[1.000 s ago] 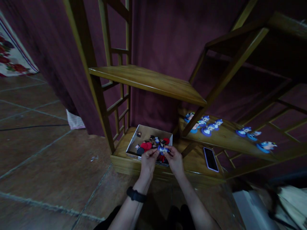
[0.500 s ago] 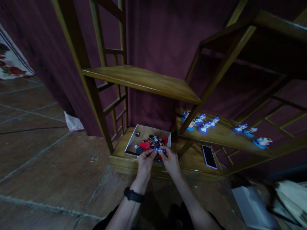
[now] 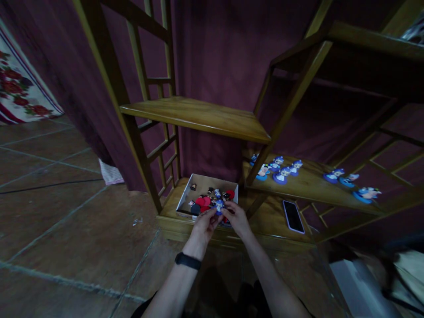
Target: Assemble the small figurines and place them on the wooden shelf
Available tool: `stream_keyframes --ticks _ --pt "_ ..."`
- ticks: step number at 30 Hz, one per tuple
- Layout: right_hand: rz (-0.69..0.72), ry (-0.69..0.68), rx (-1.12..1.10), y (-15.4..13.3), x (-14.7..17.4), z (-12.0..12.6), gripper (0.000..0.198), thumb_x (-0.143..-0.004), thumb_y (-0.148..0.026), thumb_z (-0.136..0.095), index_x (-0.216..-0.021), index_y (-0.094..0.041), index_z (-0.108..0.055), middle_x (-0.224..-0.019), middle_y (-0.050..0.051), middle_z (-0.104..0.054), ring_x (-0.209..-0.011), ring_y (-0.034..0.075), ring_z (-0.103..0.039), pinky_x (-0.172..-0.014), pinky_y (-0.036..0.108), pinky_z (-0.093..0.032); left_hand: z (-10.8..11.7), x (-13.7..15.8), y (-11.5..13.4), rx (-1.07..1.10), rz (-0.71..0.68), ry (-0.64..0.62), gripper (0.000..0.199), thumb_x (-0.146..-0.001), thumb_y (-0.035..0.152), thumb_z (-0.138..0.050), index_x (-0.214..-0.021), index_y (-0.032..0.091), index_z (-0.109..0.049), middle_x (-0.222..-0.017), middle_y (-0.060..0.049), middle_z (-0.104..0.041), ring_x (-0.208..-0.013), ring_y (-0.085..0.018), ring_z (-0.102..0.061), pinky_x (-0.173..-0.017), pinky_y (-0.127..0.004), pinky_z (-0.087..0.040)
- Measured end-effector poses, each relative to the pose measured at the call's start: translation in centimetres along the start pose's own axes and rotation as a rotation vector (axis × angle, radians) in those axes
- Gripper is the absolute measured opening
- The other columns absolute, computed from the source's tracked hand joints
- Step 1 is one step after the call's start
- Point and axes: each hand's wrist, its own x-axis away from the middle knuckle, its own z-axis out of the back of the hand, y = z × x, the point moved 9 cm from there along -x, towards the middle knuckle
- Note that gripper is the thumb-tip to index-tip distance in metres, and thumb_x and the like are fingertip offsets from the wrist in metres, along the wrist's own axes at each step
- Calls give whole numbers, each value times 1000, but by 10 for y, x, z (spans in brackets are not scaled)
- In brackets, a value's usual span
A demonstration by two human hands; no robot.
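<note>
Between my hands is a small blue-and-white figurine point(image 3: 219, 206), upright over the front edge of a shallow cardboard box point(image 3: 185, 194). My left hand point(image 3: 206, 223) pinches it low on its left side. The fingers of my right hand point(image 3: 236, 217) close on it from the right. In the box lie red round bases point(image 3: 203, 202), a dark round base point(image 3: 195, 209) and several small dark figurines. A small black figurine point(image 3: 194, 187) sits apart at the box's back left. My hands hide the box's front right corner.
On the raised shelf point(image 3: 311, 183) to the right stand several blue-based figurines point(image 3: 281, 175). A phone point(image 3: 293, 216) lies on the lower board. An upper shelf point(image 3: 198, 117) overhangs the box, with wooden posts on both sides. A pale box point(image 3: 361, 287) is on the floor at right.
The figurine has turned from lying sideways to upright between my fingers. My view has shifted slightly, and both hands stay over the box's front edge.
</note>
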Motion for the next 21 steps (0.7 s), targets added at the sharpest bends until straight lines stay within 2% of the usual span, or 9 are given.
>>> stream_keyframes --ticks 5,10,16,21 --pt "7 6 19 2 -6 1 21 -68 -31 -62 -86 -22 -67 -84 2 -69 -78 19 -63 -73 31 -50 -3 2 -1 -61 38 -44 6 -68 7 -65 -70 11 -62 -69 -7 -67 -64 -14 -64 -65 -26 -54" --pt "41 -71 18 -3 -9 -4 21 -70 -31 -60 -87 -20 -67 -86 2 -68 -81 19 -61 -77 32 -48 -3 1 5 -121 19 -63 8 -65 9 -67 -71 10 -63 -68 -7 -67 -62 -14 -64 -63 -25 -53" --pt "36 -72 9 0 -6 -8 21 -72 -29 -58 -88 -19 -66 -86 2 -67 -81 19 -61 -76 31 -47 -3 7 12 -137 -115 -50 16 -58 11 -73 -71 10 -63 -69 -7 -67 -62 -14 -63 -65 -27 -53" --pt "3 -50 23 12 1 -13 20 -73 -30 -56 -85 -19 -66 -83 1 -67 -78 18 -60 -74 31 -47 6 14 13 -129 -246 56 21 -54 16 -76 -66 11 -60 -60 -3 -64 -56 -12 -61 -63 -27 -52"
